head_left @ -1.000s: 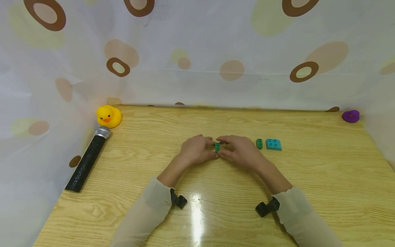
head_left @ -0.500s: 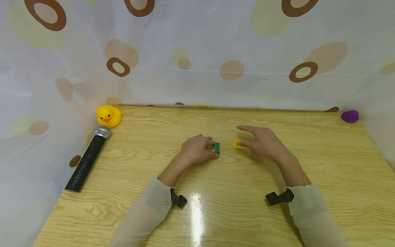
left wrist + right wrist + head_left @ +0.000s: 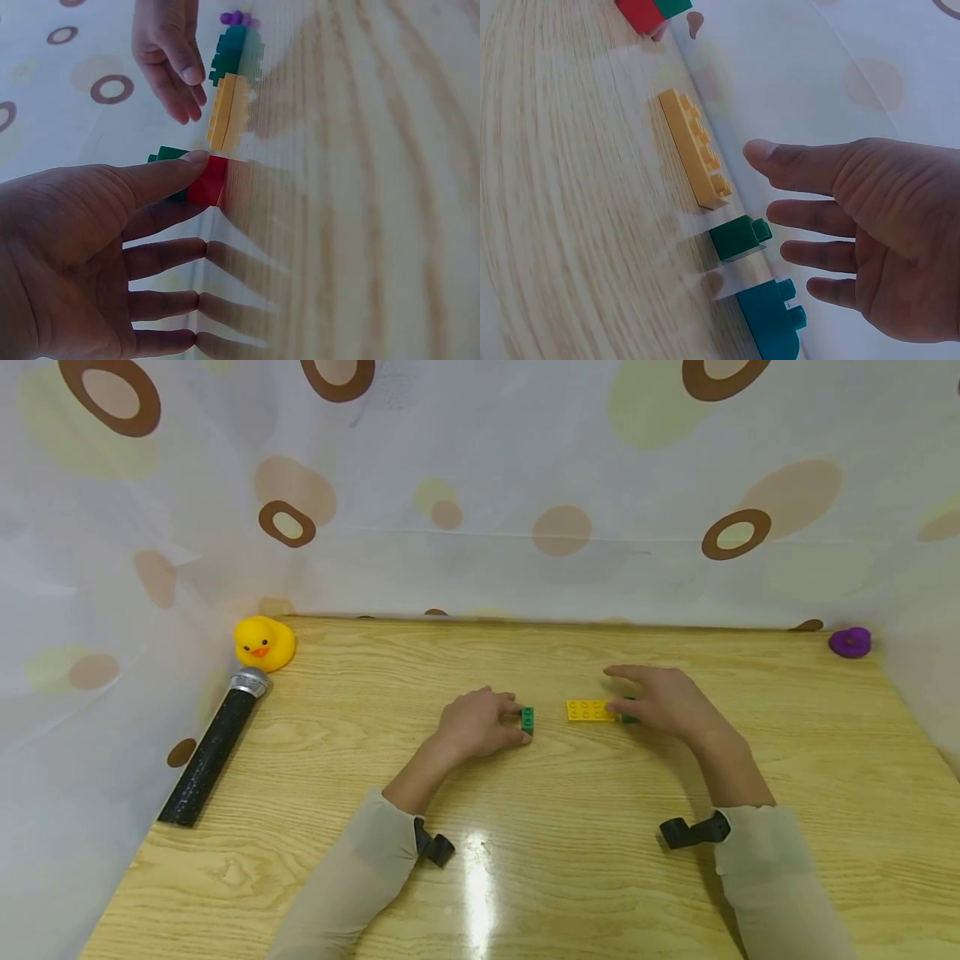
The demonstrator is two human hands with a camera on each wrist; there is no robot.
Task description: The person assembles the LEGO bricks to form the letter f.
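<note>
My left hand (image 3: 480,724) pinches a small stack at the table's middle, a green toy brick (image 3: 528,718) on top of a red toy brick (image 3: 208,181), between thumb and index finger. Its other fingers stretch out straight in the left wrist view. To the right hovers my right hand (image 3: 667,702), fingers spread and holding nothing. Below its thumb lies a long yellow brick (image 3: 588,711). A second green brick (image 3: 737,237) and a teal brick (image 3: 769,319) stand in line past the yellow one. The right hand covers the teal brick in the head view.
A yellow rubber duck (image 3: 265,643) sits at the back left, above a black microphone (image 3: 215,752) with a silver head. At the back right is a small purple toy (image 3: 851,642). A spotted white sheet (image 3: 480,560) walls off the table's back and sides.
My right hand has let go of the green and red stack and moved right, over the yellow brick towards the second green one. My left hand has stayed in place on the stack.
</note>
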